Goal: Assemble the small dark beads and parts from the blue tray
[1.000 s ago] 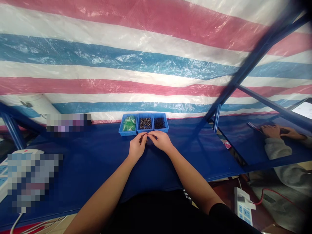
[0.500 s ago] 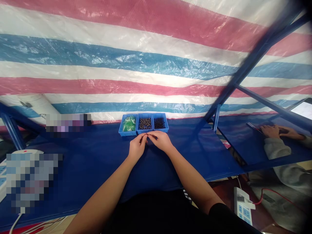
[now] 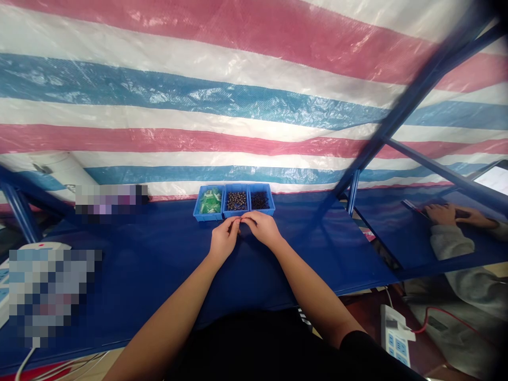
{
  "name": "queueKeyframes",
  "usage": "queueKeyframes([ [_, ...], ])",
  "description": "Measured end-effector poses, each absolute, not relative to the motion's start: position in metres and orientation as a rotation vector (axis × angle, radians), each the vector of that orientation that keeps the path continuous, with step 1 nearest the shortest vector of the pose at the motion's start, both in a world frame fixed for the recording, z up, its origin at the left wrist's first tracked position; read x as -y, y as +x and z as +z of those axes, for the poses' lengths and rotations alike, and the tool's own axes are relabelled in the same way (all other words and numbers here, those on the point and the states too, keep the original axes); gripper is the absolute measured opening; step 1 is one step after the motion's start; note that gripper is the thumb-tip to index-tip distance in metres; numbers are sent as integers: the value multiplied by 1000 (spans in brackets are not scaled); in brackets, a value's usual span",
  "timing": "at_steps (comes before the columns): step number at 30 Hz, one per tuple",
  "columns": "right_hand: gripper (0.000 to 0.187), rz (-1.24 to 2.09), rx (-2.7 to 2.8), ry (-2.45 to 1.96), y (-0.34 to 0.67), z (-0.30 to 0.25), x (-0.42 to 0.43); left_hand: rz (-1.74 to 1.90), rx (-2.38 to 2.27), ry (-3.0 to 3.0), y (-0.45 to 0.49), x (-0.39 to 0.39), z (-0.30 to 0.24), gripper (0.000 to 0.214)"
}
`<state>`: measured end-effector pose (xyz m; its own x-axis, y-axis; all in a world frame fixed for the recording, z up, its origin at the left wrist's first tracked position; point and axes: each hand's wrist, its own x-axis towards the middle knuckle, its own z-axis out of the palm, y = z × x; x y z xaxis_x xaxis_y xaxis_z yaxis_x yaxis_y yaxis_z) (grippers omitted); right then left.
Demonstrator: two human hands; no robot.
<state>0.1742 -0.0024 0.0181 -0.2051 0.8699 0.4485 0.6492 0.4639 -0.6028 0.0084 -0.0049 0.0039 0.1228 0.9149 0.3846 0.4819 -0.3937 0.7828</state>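
Observation:
My left hand [image 3: 223,239] and my right hand [image 3: 262,228] meet fingertip to fingertip over the blue table [image 3: 159,264], just in front of three small blue bins. Both hands pinch something tiny between thumb and fingers; it is too small to name. The left bin [image 3: 209,202] holds green parts, the middle bin [image 3: 236,201] brownish small parts, the right bin [image 3: 260,200] dark small parts. My hands are nearest the middle bin.
A striped red, white and blue tarp [image 3: 238,95] hangs behind the table. A blue frame post [image 3: 353,198] divides off the neighbouring bench, where another person's hands [image 3: 452,214] rest. A white power strip [image 3: 395,336] lies on the floor at right.
Both hands stay together at the same spot; only the fingertips shift slightly.

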Motion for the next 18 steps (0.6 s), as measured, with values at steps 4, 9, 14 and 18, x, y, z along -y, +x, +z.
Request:
queueKeyframes([
  [4,23,374,1974,-1302,174,23,5,1210,-1342,1920,8,5,3,33],
  [9,25,381,1996,-1321,174,27,7,1199,-1347,1918,8,5,4,32],
  [14,25,392,1985,-1323,173,26,7,1200,-1325,1931,8,5,3,34],
  [18,26,409,1962,-1337,173,24,5,1192,-1312,1927,9,4,1,32],
])
